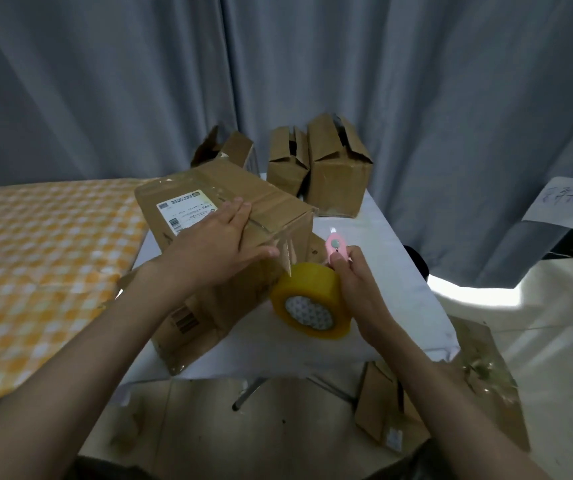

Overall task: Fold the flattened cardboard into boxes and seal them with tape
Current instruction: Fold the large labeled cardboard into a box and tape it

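A folded brown cardboard box (188,188) with a shipping label lies on the white table (392,292). My left hand (219,237) presses flat on its top, fingers straight along the taped seam. A strip of clear tape runs from the box's right edge down to a yellow tape roll (309,299) that hangs beside the box. My right hand (354,282) touches the roll's right side and grips a small pink cutter (335,249), its blade pointing up near the tape strip.
Three brown boxes with open flaps (337,168) stand at the table's far edge before a grey curtain. An orange checked cloth (35,265) covers the surface at left. Flattened cardboard (385,407) lies on the floor at lower right.
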Motion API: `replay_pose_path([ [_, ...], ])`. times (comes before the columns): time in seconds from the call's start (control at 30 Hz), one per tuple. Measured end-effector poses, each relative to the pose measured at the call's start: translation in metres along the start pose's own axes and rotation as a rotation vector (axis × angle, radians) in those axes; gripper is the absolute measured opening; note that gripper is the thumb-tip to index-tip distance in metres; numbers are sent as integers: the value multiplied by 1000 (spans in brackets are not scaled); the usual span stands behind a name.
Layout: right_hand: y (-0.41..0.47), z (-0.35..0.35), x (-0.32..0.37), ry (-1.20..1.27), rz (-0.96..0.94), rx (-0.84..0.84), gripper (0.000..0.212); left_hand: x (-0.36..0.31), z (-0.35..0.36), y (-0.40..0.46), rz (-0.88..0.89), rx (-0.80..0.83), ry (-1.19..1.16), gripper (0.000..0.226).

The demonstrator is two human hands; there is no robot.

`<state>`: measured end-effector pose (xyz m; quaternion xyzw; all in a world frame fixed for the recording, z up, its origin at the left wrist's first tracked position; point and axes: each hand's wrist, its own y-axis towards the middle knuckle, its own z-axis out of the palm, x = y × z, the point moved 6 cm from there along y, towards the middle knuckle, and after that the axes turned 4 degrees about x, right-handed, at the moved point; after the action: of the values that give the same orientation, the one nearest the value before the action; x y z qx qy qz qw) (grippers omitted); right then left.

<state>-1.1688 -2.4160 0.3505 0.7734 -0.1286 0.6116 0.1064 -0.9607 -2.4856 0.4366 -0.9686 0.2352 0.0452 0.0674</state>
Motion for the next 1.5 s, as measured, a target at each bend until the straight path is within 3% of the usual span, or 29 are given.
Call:
replay_pose_path([
  [0.17,-23,7,10,-23,-129,-249,19,0,-10,-3,34,48,37,103],
  [0.33,-49,32,12,35,-148,-339,16,13,-24,-9,50,82,34,105],
  [0.47,-51,25,6,41,-128,-359,21,3,-10,-15,70,-12,17,112],
  [0.57,-49,16,4,26,-89,-308,21,-12,-12,-21,103,-193,96,108],
  [0.63,-48,14,6,-6,-93,-260,21,-24,-22,-32,118,-351,105,91],
  [0.73,-45,13,7,-23,-119,-224,20,-49,-24,-67,195,-688,-5,33],
  [0.8,-42,10,5,-32,-131,-211,20,-64,-4,-92,196,-779,-192,21],
  [0.87,-40,8,1,-38,-136,-194,22,-77,27,-101,182,-783,-321,20],
  [0.93,-39,6,2,-55,-166,-171,23,-92,57,-98,208,-764,-288,17],
  [1.03,-34,-7,9,-82,-242,-153,26,-106,83,-87,247,-706,-178,39],
  [1.2,-30,-29,53,-171,-560,-5,12,-110,87,-88,284,-646,-144,48],
  [1.3,-33,-25,80,-310,-777,125,23,-110,88,-90,304,-645,-133,48],
  [1.5,-18,-7,88,-511,-910,231,25,-108,84,-96,325,-643,-169,46],
])
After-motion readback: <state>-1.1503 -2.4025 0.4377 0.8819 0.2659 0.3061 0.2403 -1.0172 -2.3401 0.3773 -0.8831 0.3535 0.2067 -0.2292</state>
